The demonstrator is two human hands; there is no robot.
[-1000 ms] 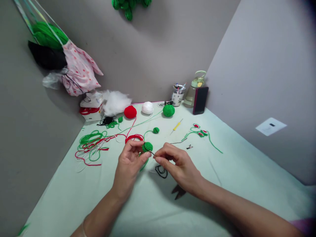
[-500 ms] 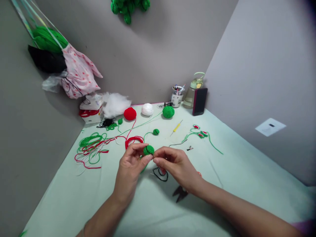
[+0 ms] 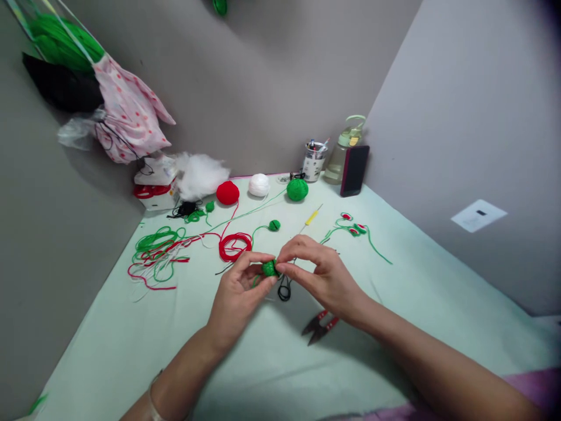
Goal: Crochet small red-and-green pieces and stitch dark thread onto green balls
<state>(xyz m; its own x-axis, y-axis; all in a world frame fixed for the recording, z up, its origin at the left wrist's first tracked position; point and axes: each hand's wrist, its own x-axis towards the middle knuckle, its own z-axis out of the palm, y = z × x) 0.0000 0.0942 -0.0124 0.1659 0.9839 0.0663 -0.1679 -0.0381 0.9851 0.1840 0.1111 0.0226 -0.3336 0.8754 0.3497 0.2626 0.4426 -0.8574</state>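
Between the thumb and fingers of my left hand [image 3: 239, 298] is a small green crocheted ball [image 3: 269, 269]. My right hand [image 3: 326, 278] pinches at the ball's right side, where black yarn [image 3: 284, 290] meets it and hangs in loops below. The fingertips cover the exact pinch point; whether a needle is there I cannot tell. Just below the right hand lie thread snips [image 3: 322, 327] with red handles, blades toward me. Beyond the hands rests another small green ball [image 3: 274, 225] with a dark line across it and a green tail.
Loose red, green and white yarn [image 3: 160, 254] spreads at left beside a red coil [image 3: 235, 247]. Behind are red [image 3: 228, 193], white [image 3: 259, 185] and green [image 3: 297, 189] yarn balls and stuffing [image 3: 201, 175]. A yellow-handled hook [image 3: 311, 218], phone [image 3: 355, 171] and bottle [image 3: 336, 164] stand or lie right.
The view has tilted down slightly. My left hand has turned the green ball, and my right hand has shifted up against its right side. More of the snips now shows.
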